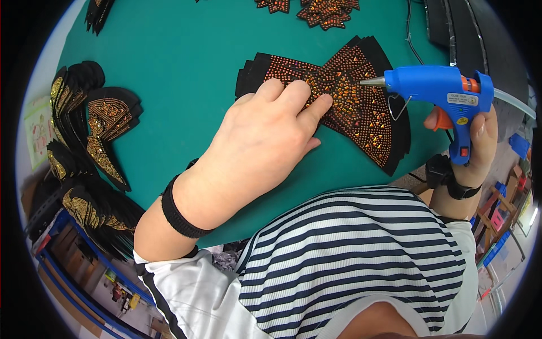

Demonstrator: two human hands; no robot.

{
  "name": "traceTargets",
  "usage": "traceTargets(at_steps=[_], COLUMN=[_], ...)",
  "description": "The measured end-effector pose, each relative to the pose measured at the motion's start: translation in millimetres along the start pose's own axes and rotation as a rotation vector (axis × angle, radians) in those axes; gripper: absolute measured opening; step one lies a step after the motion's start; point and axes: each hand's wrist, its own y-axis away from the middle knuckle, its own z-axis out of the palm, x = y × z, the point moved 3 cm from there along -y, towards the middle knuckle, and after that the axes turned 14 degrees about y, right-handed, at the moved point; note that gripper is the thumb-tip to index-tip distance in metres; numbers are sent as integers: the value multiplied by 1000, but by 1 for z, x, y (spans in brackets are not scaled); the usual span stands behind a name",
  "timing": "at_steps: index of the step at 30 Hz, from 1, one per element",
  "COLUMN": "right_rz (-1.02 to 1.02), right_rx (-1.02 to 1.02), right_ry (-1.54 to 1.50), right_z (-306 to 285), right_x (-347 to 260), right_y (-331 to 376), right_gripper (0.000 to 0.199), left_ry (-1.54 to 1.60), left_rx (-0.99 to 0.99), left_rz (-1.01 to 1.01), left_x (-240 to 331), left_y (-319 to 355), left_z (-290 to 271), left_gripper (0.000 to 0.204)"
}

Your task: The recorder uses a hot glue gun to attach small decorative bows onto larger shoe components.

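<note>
On the green tabletop lies a stack of black fabric pieces (367, 121), bow-shaped and covered with orange and copper studs. A denser studded patch (345, 93) sits at its middle, perhaps a separate piece; its outline is hard to make out. My left hand (271, 130) presses there with curled fingers, the index fingertip touching the studs; what is under the other fingertips is hidden. My right hand (480, 135) grips a blue glue gun (429, 83) by its handle, a finger at the orange trigger. The metal nozzle points left, just above the studded pieces.
Black pieces with gold studs (84, 113) are piled along the left table edge. Star-shaped studded pieces (327, 12) lie at the far side. A black cable (411, 39) runs down the far right, beside dark sheets (463, 34). A white glue stick (514, 103) extends behind the gun.
</note>
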Motion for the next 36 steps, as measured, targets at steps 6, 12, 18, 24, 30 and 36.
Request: traceTargets(at_steps=[6, 12, 18, 24, 30, 36], right_rz=[-5, -18, -16, -21, -10, -47], right_rx=[-35, -52, -84, -49, -29, -50], right_ry=[-18, 13, -18, -35, -1, -61], right_z=[0, 1, -7, -6, -4, -6], right_x=[1, -3, -10, -11, -13, -12], right_y=[0, 0, 6, 8, 14, 15], right_gripper=[60, 61, 60, 58, 56, 55], left_ry=[34, 8, 125, 99, -6, 29], left_rx=[-18, -32, 197, 274, 363, 182], left_rz=[-9, -27, -117, -325, -282, -379], left_x=[0, 3, -9, -38, -34, -34], left_y=[-2, -1, 11, 24, 20, 22], left_z=[-1, -3, -23, -27, -23, -26], left_gripper=[46, 47, 45, 43, 36, 45])
